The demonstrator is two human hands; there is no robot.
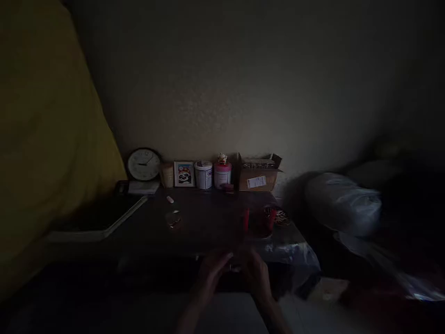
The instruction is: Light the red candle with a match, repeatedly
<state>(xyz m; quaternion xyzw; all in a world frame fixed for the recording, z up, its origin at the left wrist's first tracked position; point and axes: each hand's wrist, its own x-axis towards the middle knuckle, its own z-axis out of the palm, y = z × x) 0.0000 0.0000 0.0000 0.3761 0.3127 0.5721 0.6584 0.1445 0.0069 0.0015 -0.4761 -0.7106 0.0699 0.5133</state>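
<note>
Steadying the small shiny item (235,268) between the left hand (212,265) and the right hand (256,270), by the near edge of the dark table (205,208), probably calls for slow, light fingerwork. Dimness and blur hide whether either hand grips it; working above the tabletop would make a drop easier to recover.

Bare left hand (210,267), right hand (256,273) and forearms (195,304); blurred fingers (224,259)
</note>
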